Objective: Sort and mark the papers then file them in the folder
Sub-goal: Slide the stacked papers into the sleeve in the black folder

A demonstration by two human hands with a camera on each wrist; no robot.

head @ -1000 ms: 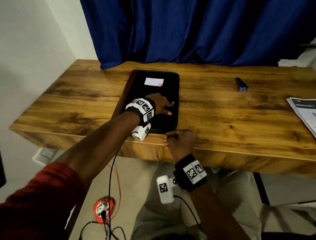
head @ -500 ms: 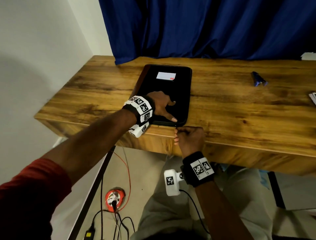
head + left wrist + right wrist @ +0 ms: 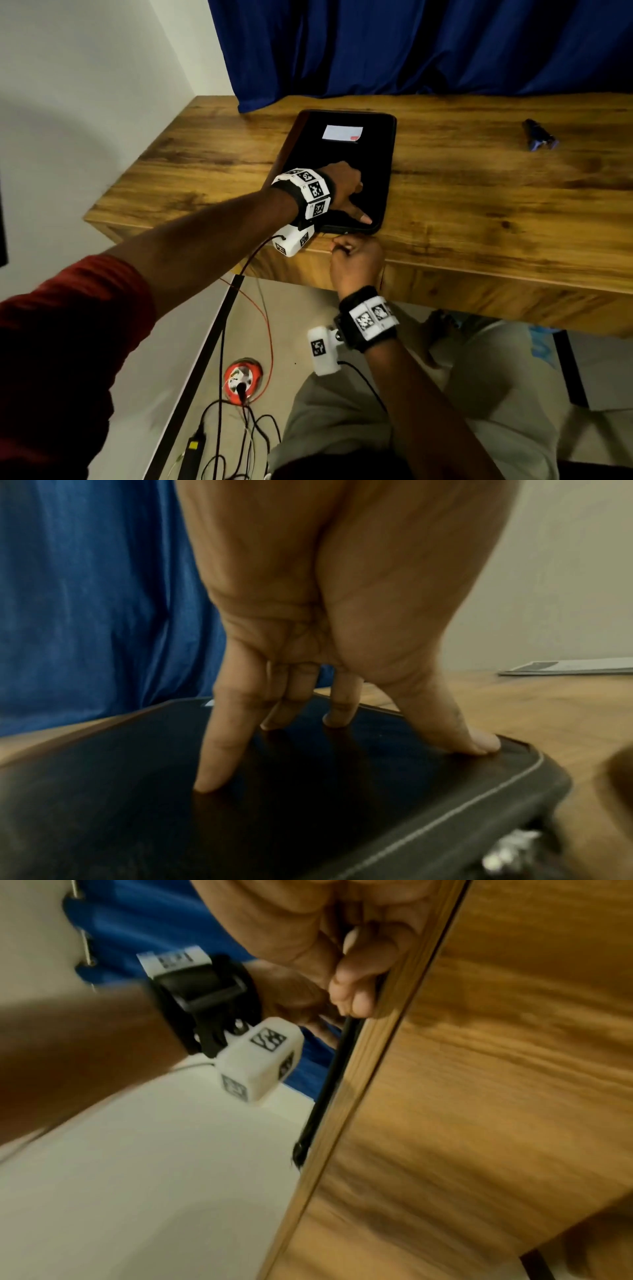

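Head view: we see a black, round-cornered folder [image 3: 346,161] lying flat at the centre of the frame on a grained wooden table [image 3: 479,192], with a white label [image 3: 342,133] near its far end. Our left hand [image 3: 344,190] presses spread, straight fingers on the smooth cover, grasping nothing. Our right hand [image 3: 354,262], fingers clenched, pinches something at the folder's near edge; we cannot tell what. A small blue object [image 3: 537,139] lies at upper right.

Left wrist view: the fingertips [image 3: 209,783] and thumb rest on the glossy cover [image 3: 308,804], which has a stitched rim. A metal zip pull [image 3: 507,850] shows at lower right; papers [image 3: 568,666] lie at the right edge.

Right wrist view: the curled fingers [image 3: 356,999] meet the folder's thin black edge [image 3: 329,1085] along the table's edge.
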